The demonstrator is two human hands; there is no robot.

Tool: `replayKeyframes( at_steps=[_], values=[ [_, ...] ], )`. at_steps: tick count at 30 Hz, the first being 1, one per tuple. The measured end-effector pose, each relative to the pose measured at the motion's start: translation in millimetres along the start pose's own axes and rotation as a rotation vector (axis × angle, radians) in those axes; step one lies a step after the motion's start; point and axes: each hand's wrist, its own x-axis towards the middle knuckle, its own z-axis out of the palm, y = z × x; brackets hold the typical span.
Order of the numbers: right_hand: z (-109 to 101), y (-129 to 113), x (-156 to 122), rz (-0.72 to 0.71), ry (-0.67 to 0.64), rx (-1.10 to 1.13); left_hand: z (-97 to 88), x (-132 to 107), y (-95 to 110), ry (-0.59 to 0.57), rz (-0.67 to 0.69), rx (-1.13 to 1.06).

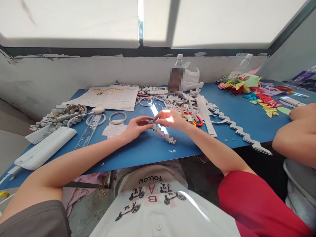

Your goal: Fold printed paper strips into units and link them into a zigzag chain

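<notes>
Both of my hands meet over the middle of the blue table (138, 154). My left hand (136, 125) and my right hand (168, 118) pinch the upper end of a folded newspaper paper chain (165, 134). The chain zigzags down toward me from my fingers and rests on the table. Fingers of both hands are closed around that end.
Red-handled scissors (195, 119), paper strips and a long folded chain (237, 128) lie to the right. Tape rings (118, 117), a ruler (87, 132), a white case (44, 148), a newspaper (111, 97) and more folded pieces (59, 115) sit left. Bottles (179, 62) stand at the back. Coloured paper (256, 92) and another person's arm (296, 138) are right.
</notes>
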Motion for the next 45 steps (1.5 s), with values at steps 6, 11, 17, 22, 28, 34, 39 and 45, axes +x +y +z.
replayKeyframes(
  at_steps=[6, 11, 17, 22, 28, 34, 39, 45],
  values=[
    [3.1, -0.3, -1.4, 0.032, 0.02, -0.011, -0.9, 0.9, -2.7, -0.036, 0.002, 0.026],
    [1.7, 0.7, -1.9, 0.036, 0.006, -0.03, -1.4, 1.3, -3.8, -0.055, 0.003, 0.045],
    [-0.3, 1.9, -3.0, 0.039, -0.032, -0.002, -1.4, 2.1, -4.7, -0.065, 0.0, 0.014],
    [-1.2, 1.3, -3.7, 0.03, -0.031, -0.023, -1.0, 1.4, -3.9, -0.067, -0.005, -0.002],
    [0.3, 4.2, -2.7, -0.01, -0.028, -0.014, -1.5, 2.0, -5.4, -0.061, -0.005, 0.015],
    [3.3, 3.1, -4.7, -0.02, -0.001, -0.024, -1.5, 2.5, -6.0, -0.052, -0.005, 0.016],
    [8.0, 0.1, -6.0, -0.021, 0.011, -0.133, 1.0, -1.8, -1.7, -0.037, 0.038, 0.074],
    [21.8, -1.8, -10.7, -0.237, 0.311, -0.342, 5.3, -14.1, 20.8, 0.16, 0.288, 0.196]
  ],
)
